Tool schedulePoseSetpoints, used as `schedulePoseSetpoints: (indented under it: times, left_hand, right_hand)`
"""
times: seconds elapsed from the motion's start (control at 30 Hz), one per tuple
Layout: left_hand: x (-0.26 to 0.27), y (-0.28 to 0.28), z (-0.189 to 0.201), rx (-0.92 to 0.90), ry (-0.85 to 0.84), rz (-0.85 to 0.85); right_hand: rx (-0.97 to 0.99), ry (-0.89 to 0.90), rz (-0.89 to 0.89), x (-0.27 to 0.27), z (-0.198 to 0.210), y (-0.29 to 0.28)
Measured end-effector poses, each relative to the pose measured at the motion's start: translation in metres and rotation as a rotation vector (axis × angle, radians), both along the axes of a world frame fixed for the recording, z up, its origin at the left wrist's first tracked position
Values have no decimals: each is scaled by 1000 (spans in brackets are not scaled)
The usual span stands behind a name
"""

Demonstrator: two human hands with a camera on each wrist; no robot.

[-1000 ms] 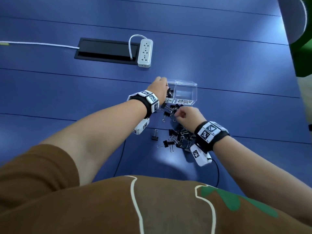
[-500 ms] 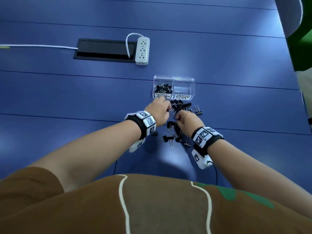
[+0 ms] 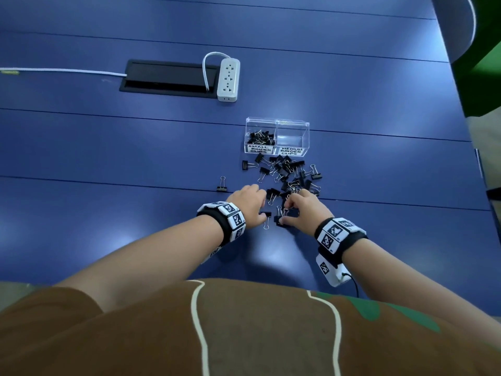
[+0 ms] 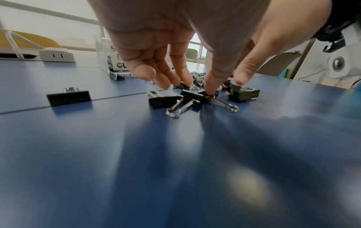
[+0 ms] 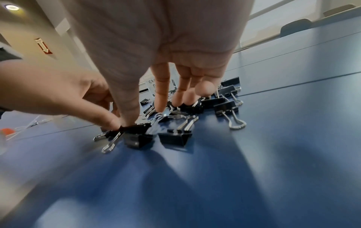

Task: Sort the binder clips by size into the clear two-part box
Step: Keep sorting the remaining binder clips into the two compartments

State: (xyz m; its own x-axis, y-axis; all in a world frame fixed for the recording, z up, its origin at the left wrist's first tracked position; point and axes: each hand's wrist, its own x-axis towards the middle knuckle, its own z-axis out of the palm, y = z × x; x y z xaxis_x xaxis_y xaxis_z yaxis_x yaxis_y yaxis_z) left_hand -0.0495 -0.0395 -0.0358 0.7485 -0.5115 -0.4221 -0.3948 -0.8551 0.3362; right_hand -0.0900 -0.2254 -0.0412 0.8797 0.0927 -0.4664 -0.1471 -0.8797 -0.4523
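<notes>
A clear two-part box (image 3: 277, 123) stands on the blue table. Its left half, labelled small, holds several black clips; its right half, labelled medium, shows none. Loose black binder clips (image 3: 287, 172) lie scattered in front of it. My left hand (image 3: 261, 206) reaches down at the pile's near edge, its thumb tip resting on a small clip (image 4: 192, 97) and its fingers straight. My right hand (image 3: 284, 211) is right beside it. Its thumb (image 5: 126, 117) presses on a black clip (image 5: 136, 134) and its index finger touches wire handles further back.
A white power strip (image 3: 228, 78) and a black cable hatch (image 3: 168, 78) lie far left of the box, with a white cable (image 3: 62, 70) running off left. One lone clip (image 3: 222, 185) sits left of the pile. The table's right edge (image 3: 477, 164) is near.
My left hand has drawn back from the box's small compartment to the near edge of the pile. My right hand has shifted slightly toward me along the pile.
</notes>
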Motion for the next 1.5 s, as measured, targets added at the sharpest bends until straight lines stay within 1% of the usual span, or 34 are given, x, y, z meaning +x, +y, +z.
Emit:
schedulePoseSetpoints:
  times: [0.07, 0.17, 0.23, 0.33, 0.4, 0.5, 0.6, 0.7, 0.8, 0.87, 0.97, 1.03, 1.1, 1.17, 1.23, 1.37, 1.43, 1.5]
  left_hand:
    - [6, -1, 3, -31, -26, 36]
    - [15, -11, 4, -67, -51, 84]
    - [19, -20, 3, -70, -45, 77]
    - [18, -29, -2, -21, -26, 55]
    - [17, -32, -6, 0, -36, 61]
    - [17, -30, -7, -41, -47, 108]
    - [23, -22, -3, -72, -29, 150]
    - [28, -12, 1, -44, -26, 179]
    - [25, -12, 2, -12, -93, 144]
    - [19, -19, 2, -39, -129, 84]
    - [6, -34, 0, -104, -107, -41]
    - [-2, -42, -1, -120, -65, -127]
    - [-5, -46, -1, -99, -39, -179]
    - [-3, -44, 0, -73, -30, -171]
    - [1, -40, 1, -57, -38, -149]
    - [6, -35, 2, 11, -39, -137]
    - [6, -39, 2, 2, -48, -120]
    - [6, -47, 1, -34, -53, -101]
  right_hand:
    - [25, -7, -3, -3, 0, 1]
    - [37, -66, -85, -3, 3, -5]
    - [16, -105, -150, -1, 4, -12]
    - [1, -93, -209, 4, 2, -18]
    - [-5, -66, -209, 6, 0, -17]
    - [-4, -45, -187, 7, -4, -13]
    - [34, -74, -192, 7, -8, -11]
    - [105, -103, -233, 10, -6, -14]
    - [161, -113, -339, 14, -1, -24]
    - [170, -107, -422, 15, 1, -33]
    - [122, -117, -467, 16, 2, -46]
    - [97, -103, -469, 17, 3, -54]
    - [80, -70, -469, 16, 3, -60]
    - [69, -68, -478, 14, 3, -65]
    - [63, -105, -461, 12, 4, -66]
    - [63, -165, -300, 4, 4, -51]
    - [56, -149, -234, -1, 1, -41]
    - [41, -113, -207, -4, -3, -33]
